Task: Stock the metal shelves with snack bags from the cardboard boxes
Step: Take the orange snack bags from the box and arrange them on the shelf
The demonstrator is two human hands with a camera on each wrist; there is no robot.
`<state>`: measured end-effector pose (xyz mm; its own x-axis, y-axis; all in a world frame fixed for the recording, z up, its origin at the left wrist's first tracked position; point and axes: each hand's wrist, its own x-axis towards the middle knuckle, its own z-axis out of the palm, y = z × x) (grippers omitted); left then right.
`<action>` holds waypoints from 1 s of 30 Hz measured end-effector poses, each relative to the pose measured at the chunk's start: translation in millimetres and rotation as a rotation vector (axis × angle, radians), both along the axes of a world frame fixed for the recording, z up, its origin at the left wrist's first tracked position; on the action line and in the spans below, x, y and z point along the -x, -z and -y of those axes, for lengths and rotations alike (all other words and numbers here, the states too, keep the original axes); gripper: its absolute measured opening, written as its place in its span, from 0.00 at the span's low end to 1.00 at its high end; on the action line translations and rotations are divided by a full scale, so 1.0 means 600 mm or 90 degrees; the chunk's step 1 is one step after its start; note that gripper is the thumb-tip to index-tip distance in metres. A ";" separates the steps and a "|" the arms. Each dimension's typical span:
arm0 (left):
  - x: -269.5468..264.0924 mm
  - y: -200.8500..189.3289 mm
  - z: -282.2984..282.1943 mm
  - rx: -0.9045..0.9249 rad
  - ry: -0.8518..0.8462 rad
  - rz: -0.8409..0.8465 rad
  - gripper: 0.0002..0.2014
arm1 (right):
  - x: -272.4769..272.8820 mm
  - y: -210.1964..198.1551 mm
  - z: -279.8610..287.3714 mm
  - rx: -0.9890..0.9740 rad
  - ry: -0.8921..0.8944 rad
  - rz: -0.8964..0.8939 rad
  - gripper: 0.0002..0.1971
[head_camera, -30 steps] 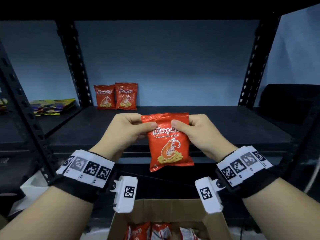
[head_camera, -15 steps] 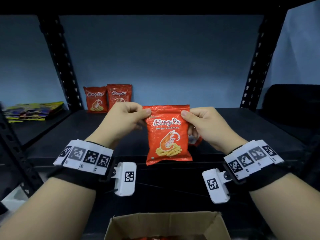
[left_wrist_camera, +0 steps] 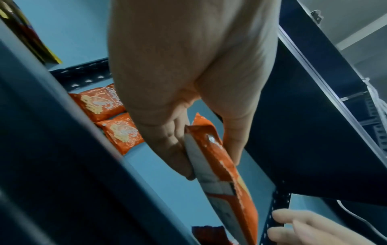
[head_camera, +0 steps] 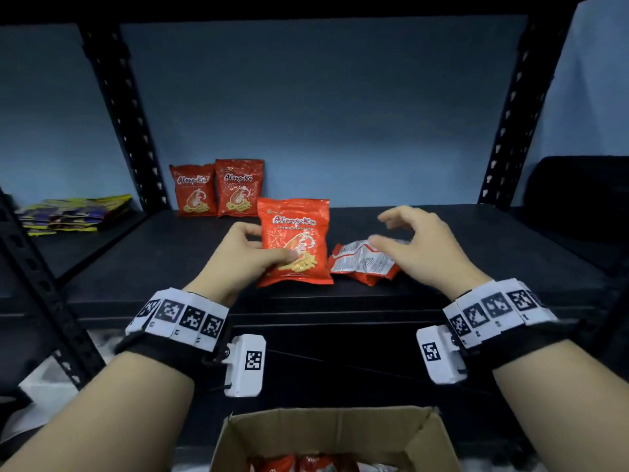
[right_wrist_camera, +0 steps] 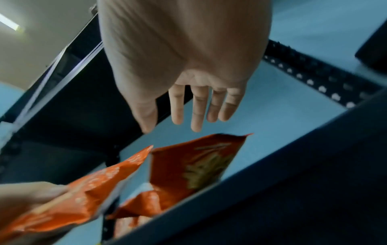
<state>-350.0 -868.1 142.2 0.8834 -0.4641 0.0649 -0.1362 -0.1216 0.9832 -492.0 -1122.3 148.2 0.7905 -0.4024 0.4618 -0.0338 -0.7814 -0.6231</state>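
My left hand [head_camera: 253,253] grips a red prawn-cracker bag [head_camera: 294,240] by its left side, thumb on the front, holding it upright over the front of the black metal shelf [head_camera: 143,264]. In the left wrist view the same bag [left_wrist_camera: 217,159] sits between thumb and fingers of the left hand [left_wrist_camera: 209,155]. A second red bag [head_camera: 364,262] lies back side up on the shelf just to its right. My right hand [head_camera: 405,240] hovers above that bag with fingers spread, holding nothing; the right wrist view shows the right hand [right_wrist_camera: 188,119] open over the lying bag [right_wrist_camera: 196,165].
Two more red bags [head_camera: 218,189] stand against the blue back wall at the shelf's left. A flat stack of yellow-and-purple bags [head_camera: 73,212] lies on the neighbouring shelf. Black perforated uprights [head_camera: 122,114] frame the bay. An open cardboard box [head_camera: 333,434] with red bags sits below.
My right hand let go of the held bag and moved right above a second bag now lying on the shelf. My left hand slid down the bag's side and carried it forward over the shelf.
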 end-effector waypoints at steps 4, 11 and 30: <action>-0.015 0.028 -0.009 -0.079 -0.098 0.069 0.35 | 0.020 0.016 0.021 0.057 -0.077 -0.193 0.48; -0.014 0.046 -0.011 -0.174 -0.135 0.208 0.40 | 0.012 0.044 0.027 0.114 -0.094 -0.191 0.31; 0.050 0.008 0.025 -0.026 0.031 0.330 0.20 | 0.019 -0.015 -0.030 -0.081 -0.096 0.103 0.12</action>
<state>-380.3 -883.1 137.5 0.7178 -0.5145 0.4691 -0.6101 -0.1401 0.7798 -503.4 -1104.6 157.4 0.7658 -0.3488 0.5403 0.1849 -0.6852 -0.7045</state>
